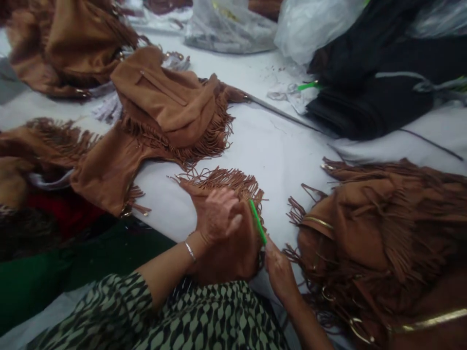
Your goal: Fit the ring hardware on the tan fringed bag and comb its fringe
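Lower centre: left hand (218,215) flat, pressing fringed tan suede bag (226,253); right hand (279,272) grips green comb (257,221) against its fringe.

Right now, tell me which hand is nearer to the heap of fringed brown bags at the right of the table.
Right. The right hand, holding a green comb, lies just beside the heap of fringed bags. The left hand rests on the fringed bag being combed, farther left.

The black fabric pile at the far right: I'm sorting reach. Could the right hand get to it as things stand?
Probably yes: the white table between the right hand, holding a green comb, and the black fabric pile looks bare, though far.
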`<state>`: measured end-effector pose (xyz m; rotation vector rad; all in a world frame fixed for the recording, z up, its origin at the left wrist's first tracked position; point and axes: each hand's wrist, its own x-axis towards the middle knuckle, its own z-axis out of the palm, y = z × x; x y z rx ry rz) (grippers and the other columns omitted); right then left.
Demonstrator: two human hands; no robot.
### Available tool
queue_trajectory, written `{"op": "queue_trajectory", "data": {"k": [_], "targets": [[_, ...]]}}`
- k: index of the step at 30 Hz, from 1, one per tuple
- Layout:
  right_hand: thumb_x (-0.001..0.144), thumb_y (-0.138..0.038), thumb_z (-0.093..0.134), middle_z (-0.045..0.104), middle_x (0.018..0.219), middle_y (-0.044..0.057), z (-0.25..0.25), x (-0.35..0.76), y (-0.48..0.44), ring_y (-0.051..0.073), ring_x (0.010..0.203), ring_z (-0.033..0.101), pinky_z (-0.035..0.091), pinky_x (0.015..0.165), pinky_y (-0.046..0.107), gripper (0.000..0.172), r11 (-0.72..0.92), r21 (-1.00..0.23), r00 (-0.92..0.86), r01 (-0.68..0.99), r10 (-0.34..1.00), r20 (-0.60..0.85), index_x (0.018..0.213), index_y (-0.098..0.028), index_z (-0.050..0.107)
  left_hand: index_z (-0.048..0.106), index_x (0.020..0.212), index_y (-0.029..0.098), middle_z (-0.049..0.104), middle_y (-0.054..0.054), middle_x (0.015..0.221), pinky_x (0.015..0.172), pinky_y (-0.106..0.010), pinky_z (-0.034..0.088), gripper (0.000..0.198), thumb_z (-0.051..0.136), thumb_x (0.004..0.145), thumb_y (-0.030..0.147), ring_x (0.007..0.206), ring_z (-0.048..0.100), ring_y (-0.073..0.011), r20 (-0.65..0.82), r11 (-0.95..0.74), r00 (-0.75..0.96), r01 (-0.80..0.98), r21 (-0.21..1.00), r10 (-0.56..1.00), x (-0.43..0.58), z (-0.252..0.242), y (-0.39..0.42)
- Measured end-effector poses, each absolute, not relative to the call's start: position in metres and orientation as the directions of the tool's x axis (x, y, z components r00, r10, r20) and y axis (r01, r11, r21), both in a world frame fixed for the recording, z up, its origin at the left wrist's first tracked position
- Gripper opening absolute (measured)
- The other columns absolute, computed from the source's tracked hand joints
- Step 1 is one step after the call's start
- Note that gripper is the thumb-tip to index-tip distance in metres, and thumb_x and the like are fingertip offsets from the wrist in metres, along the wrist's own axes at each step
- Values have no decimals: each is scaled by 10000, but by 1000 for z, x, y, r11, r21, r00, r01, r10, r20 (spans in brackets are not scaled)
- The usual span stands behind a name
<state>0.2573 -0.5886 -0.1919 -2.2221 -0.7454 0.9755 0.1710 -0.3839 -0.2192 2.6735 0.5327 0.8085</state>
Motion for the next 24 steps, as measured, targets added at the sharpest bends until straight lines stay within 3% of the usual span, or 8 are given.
{"op": "queue_trajectory", "data": {"k": [2,4,8,11,16,21,24], "targets": [[955,-474,132,547,1304,70,-204,246,-584,200,1201,500,422,980,334,598,-662,-728,576,179,670,-468,1358,-179,461,532,1079,172,589,-99,1147,1070,-461,297,308,500,827,346,1206,448,-242,410,-911,875,77,406,257,179,-219,-406],[954,-467,157,577,1267,86,-214,241,-576,224,1109,576,473,901,356,576,-741,-652,574,158,606,-550,1380,-197,434,566,996,193,629,-65,1047,1061,-442,303,221,473,832,309,1139,486,-223,365,-909,909,32,417,200,182,-232,-420],[961,-438,171,700,1006,76,-222,250,-572,234,827,679,512,715,349,530,-848,-452,585,278,522,-620,1441,-268,315,564,1063,195,612,-72,1103,1042,-452,288,282,437,832,295,1155,459,-233,311,-915,932,50,401,187,177,-264,-417],[971,-414,133,695,1021,64,-219,271,-576,211,871,669,490,752,317,512,-850,-418,625,321,522,-581,1402,-292,382,522,1169,145,567,-118,1194,1010,-447,303,391,428,837,330,1181,432,-250,284,-918,945,39,394,162,173,-269,-409],[956,-489,171,692,1016,73,-211,327,-573,231,894,654,469,772,340,508,-837,-291,638,463,543,-546,1337,-312,456,595,1020,195,629,-63,1114,986,-442,286,264,448,827,300,1164,440,-249,224,-928,965,42,370,134,173,-264,-408],[954,-507,154,601,1232,58,-218,364,-557,229,1062,583,447,844,327,534,-855,-331,712,400,517,-475,1321,-305,486,586,1031,186,626,-71,1106,979,-437,303,271,423,847,299,1155,453,-239,208,-908,960,89,410,188,173,-266,-409],[948,-522,127,642,1142,90,-223,356,-548,244,967,621,461,786,344,561,-879,-232,751,417,477,-456,1361,-309,441,586,1023,186,622,-72,1099,977,-436,307,260,439,850,312,1157,455,-237,184,-904,962,112,413,203,172,-268,-408]]}}
